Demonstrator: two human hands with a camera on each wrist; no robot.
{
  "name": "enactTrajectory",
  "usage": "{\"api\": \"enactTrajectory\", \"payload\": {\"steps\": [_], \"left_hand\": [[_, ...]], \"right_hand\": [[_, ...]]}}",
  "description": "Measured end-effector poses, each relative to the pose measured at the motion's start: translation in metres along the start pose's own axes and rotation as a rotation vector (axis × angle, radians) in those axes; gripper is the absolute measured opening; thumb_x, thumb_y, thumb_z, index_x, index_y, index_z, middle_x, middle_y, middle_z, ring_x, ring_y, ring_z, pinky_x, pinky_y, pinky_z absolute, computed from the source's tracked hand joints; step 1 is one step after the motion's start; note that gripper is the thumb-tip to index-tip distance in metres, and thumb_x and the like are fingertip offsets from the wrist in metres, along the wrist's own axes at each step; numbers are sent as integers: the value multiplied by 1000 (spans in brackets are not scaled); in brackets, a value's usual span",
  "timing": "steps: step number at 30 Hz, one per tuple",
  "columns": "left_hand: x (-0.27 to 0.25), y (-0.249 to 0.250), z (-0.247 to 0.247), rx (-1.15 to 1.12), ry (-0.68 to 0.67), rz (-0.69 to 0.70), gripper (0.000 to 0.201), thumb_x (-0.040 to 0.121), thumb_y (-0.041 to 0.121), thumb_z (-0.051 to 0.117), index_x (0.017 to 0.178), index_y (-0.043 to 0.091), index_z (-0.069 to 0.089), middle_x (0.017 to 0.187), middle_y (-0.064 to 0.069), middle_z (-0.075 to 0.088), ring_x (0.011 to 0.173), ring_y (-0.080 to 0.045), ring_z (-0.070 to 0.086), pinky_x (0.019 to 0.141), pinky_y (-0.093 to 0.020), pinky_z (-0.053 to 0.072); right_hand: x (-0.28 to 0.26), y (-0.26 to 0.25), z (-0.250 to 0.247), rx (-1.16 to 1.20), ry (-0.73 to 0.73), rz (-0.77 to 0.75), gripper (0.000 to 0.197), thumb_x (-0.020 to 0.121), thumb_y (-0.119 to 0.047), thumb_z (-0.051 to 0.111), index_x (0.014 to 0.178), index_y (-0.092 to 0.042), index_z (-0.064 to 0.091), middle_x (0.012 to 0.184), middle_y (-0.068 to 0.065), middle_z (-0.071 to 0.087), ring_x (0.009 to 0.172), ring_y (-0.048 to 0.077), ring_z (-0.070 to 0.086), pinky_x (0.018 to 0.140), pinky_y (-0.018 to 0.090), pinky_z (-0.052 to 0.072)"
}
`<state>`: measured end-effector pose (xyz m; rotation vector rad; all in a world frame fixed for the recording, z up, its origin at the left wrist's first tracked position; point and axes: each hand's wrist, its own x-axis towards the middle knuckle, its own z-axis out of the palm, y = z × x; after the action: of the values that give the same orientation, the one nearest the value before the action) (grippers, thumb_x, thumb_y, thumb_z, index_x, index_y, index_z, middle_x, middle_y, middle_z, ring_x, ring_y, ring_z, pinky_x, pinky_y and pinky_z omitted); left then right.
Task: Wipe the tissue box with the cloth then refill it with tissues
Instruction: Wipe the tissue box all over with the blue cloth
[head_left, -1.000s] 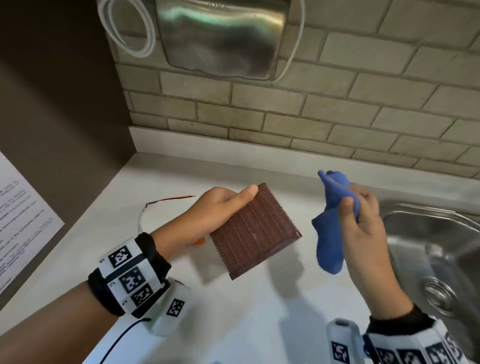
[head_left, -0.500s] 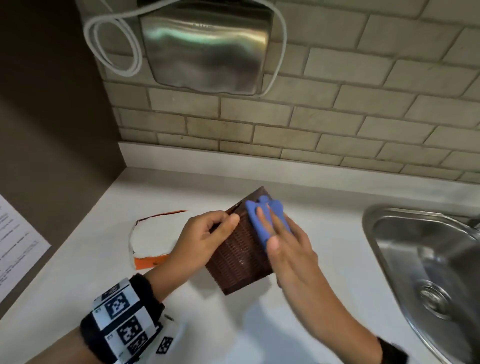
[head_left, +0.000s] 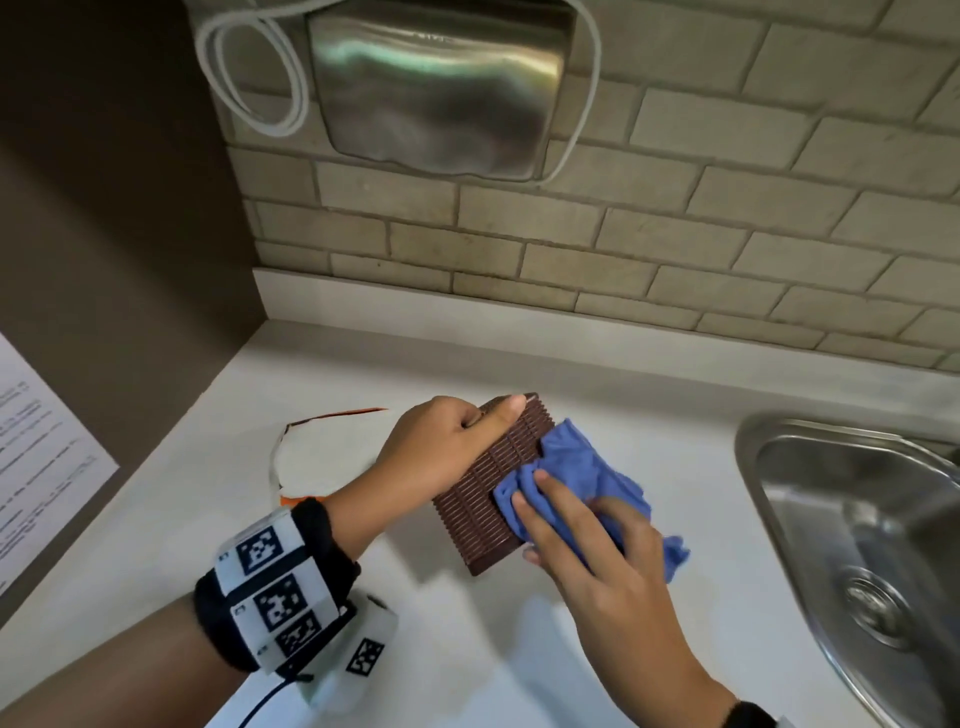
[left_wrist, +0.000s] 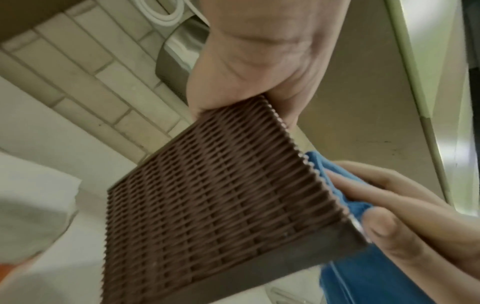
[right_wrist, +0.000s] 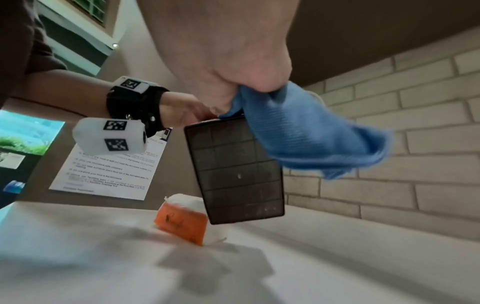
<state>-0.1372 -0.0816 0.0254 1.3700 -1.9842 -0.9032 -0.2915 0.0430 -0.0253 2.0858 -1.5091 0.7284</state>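
White countertop (head_left: 519, 675) meets a brick-tiled wall (head_left: 675, 249) beside a steel sink (head_left: 857, 545).

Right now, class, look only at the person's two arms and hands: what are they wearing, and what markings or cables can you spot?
The hands are bare. The left wrist wears a black band with white blocks bearing square black-and-white codes; a white camera box with similar codes hangs below, and a thin black cable leads from it. The right wrist shows a black cuff at the picture's edge.

steel sink (head_left: 852, 525), wall dispenser (head_left: 441, 88)
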Motion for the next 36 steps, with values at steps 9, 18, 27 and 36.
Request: {"api": "enactTrajectory", "payload": {"steps": [9,18,27,36], "left_hand": [[5,-1,0,-20,-81,-85,62,83,69,45,52,16,37,49,0,41,46,-15,41,52,-28,31],[2,-6,0,-1,-104,-84,63,83,69,43,47,20,28,44,7,34,42,-11,36,49,-27,28],[-8,-14,7,-120,-137,50,57,55,76,58,57,20,50,51,11,50,48,-1,47,51,-22,35],[-4,-43,1,-248,-263,298,46,56,71,71,74,31,60,91,8,63,97,-7,61,117,-17,11]], "right_hand": [[-4,-2,-4,55,-44,42,41,89,-15,52,130,-16,58,140,-4,41,103,22,41,79,37,51],[-14,4,3,55,-96,37,63,74,0,75,131,-18,55,141,-3,43,103,24,43,84,34,41],[36,36,5,539,-181,519,39,95,-47,35,125,-35,57,132,-15,50,114,16,40,99,3,19],[42,16,-4,481,-176,433,57,95,-54,22,136,-24,46,135,-15,40,103,7,26,95,4,17]]}}
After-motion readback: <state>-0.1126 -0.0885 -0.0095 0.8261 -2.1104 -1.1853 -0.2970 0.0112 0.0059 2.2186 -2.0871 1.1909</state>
